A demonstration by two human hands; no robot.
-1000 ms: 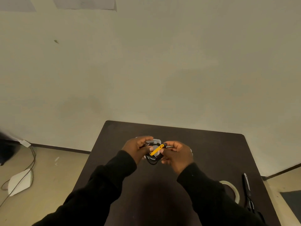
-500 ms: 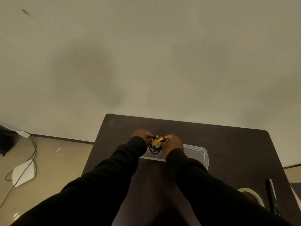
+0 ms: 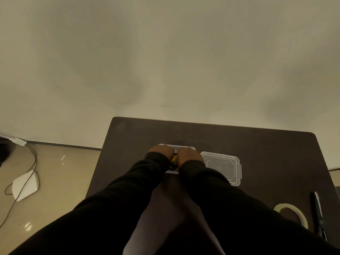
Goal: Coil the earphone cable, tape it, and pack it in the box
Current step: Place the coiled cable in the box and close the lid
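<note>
My left hand and my right hand are side by side, fingers curled down over a clear plastic box on the dark table. Between them a sliver of the black coiled earphone cable with its yellow part shows, held by both hands low in the box. Most of the coil and most of the box are hidden under my hands and black sleeves. The clear lid lies flat just right of my right hand.
A roll of clear tape lies at the table's near right, with black-handled scissors beside it near the right edge. On the floor to the left are a white device and dark cables. A plain wall stands behind the table.
My hands have moved forward and down with the coil, from above the table to pressing it into the box. My fingers now cover most of the coil. The view has tilted downward.
</note>
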